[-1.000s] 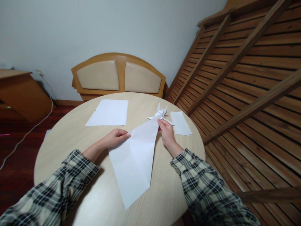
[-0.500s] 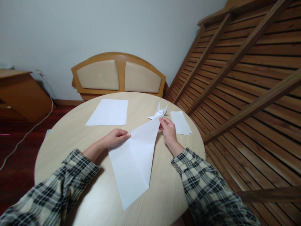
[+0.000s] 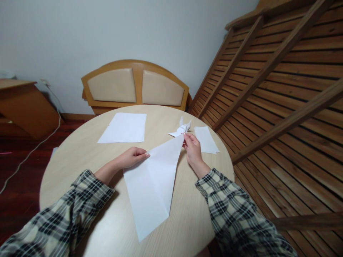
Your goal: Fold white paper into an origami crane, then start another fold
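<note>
A white sheet of paper with a diagonal crease is held up over the round table, tilted, its lowest corner towards me. My left hand pinches its upper left edge between thumb and fingers. At the upper right corner, my right hand is closed in a pinch on the same sheet. Just beyond that corner stands a folded white paper crane, its lower part hidden by the paper. Right of my right hand lie several narrow paper strips.
A stack of white paper lies on the far left of the table. Behind the table is a padded headboard by the wall. Slatted wooden boards lean along the right side. A white cable runs over the floor at left.
My right hand has moved slightly to the right with the paper's upper corner. The sheet's lowest corner has shifted a little lower and left. My left hand is nearly still.
</note>
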A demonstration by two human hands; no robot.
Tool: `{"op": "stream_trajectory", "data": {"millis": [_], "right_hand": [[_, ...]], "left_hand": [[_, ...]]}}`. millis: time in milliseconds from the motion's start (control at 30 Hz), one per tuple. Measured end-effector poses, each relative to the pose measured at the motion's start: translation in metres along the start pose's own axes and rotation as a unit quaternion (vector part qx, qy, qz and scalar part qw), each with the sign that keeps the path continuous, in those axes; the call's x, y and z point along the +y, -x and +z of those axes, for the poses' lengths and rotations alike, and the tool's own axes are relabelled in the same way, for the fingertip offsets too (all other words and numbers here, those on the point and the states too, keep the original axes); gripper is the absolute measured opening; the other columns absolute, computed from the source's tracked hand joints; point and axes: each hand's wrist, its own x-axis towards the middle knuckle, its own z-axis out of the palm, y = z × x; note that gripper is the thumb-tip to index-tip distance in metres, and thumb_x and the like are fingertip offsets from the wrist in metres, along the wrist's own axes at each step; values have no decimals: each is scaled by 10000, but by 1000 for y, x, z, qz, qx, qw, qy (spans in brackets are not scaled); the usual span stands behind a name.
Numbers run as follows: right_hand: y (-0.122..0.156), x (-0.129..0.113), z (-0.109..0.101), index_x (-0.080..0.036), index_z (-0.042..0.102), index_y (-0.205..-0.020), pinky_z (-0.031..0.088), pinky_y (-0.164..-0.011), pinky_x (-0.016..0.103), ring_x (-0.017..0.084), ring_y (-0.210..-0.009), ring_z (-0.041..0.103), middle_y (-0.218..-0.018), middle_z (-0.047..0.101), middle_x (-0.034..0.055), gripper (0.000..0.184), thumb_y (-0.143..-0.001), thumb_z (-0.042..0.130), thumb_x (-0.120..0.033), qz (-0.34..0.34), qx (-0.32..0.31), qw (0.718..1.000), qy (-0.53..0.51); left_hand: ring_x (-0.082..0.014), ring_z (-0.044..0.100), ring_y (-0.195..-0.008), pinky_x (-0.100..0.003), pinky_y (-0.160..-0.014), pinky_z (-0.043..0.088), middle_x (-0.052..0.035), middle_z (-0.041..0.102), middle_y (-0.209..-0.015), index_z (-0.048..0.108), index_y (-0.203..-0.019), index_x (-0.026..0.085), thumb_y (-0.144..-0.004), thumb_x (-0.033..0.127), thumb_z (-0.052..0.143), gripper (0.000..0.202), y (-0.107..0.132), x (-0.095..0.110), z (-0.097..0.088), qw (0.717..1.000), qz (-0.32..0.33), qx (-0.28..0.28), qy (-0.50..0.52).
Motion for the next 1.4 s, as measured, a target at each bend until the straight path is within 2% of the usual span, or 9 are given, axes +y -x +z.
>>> {"op": "stream_trajectory", "data": {"millis": [167,367,533,633,767,900,1067,1400], "right_hand": [[-2,2,0,-197,623,-741,461,-589,249,127,-639,543,-682,605,-16,363,-658,737,-531,-12,17,1000,-5],[-3,4,-1,-210,649,-793,460,-604,256,130,-667,557,-748,637,-8,315,-655,746,-475,-9,24,999,-21],[-3,3,0,-209,591,-715,444,-579,255,127,-613,522,-654,580,-22,323,-710,697,-513,-29,38,999,-15],[-2,1,0,-204,603,-729,452,-576,250,125,-617,530,-668,590,-17,344,-701,702,-532,-24,37,999,-10],[-2,0,0,-208,622,-785,447,-558,242,126,-616,543,-691,609,-19,373,-661,743,-538,5,6,1000,-14],[0,2,1,-195,627,-745,406,-522,247,122,-563,511,-637,595,-21,362,-641,776,-508,30,-44,999,14],[1,5,0,-194,634,-701,433,-569,284,141,-587,529,-641,610,-3,337,-654,767,-500,7,-56,998,29],[1,5,-1,-198,630,-707,413,-558,287,150,-599,524,-654,615,10,345,-688,726,-528,-15,-59,996,62]], "left_hand": [[-120,402,-516,-247,-465,319,12,422,-583,488,-622,185,-854,564,479,445,-1,-2,0,1000,4,-5,-19],[-121,400,-522,-248,-469,309,8,434,-592,509,-646,179,-863,554,469,435,0,1,-1,1000,2,-7,-15],[-115,372,-516,-251,-477,299,18,405,-574,483,-608,184,-857,545,480,439,-1,0,-1,999,21,-4,-31],[-115,374,-510,-250,-471,295,18,410,-571,485,-605,184,-856,538,480,433,-1,1,0,999,19,-2,-31],[-120,404,-515,-247,-462,295,7,456,-583,529,-629,174,-852,537,498,427,1,4,2,999,6,28,-21],[-124,427,-517,-246,-455,295,-5,495,-597,572,-653,162,-852,531,518,422,2,5,2,999,-3,51,-16],[-118,435,-513,-241,-451,302,-7,511,-600,584,-651,160,-848,519,539,412,3,5,1,999,-5,39,-2],[-121,459,-518,-242,-458,322,-14,546,-609,634,-684,154,-825,506,583,383,3,5,0,999,-10,31,16]]}}
